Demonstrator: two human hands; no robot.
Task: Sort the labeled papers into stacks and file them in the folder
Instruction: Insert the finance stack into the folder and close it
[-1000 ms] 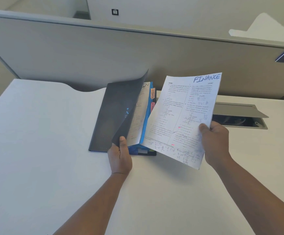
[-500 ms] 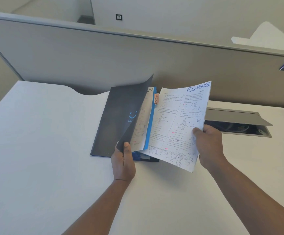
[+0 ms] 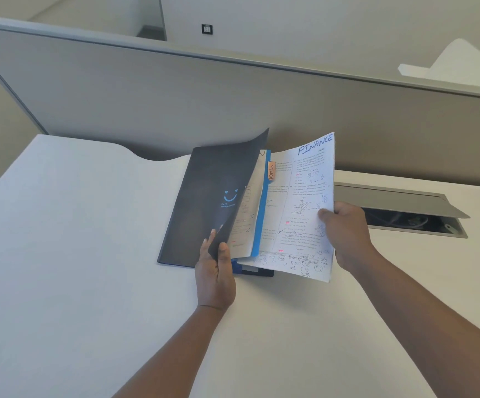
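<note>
Since a second ago the FINANCE stack [image 3: 304, 208] has swung in from the right toward the folder [image 3: 204, 208], its left edge now tucked against the blue divider [image 3: 261, 214], and the cover has been lifted a little further. The right hand [image 3: 348, 234] pinches the stack at its right edge, thumb on the printed face, holding it tilted so the sheets can slide in behind the divider. The left hand [image 3: 216, 271] grips the near corner of the dark cover together with the first leaves, keeping that section raised out of the way. An orange ADMIN tab [image 3: 271, 171] sticks up at the divider's top, so I take it this stack is going in just after that section. The folder lies toward the far edge of the tabletop [image 3: 75, 254], its spine to the left. Further right, along the far edge, a cable hatch [image 3: 399, 205] stands open.
</note>
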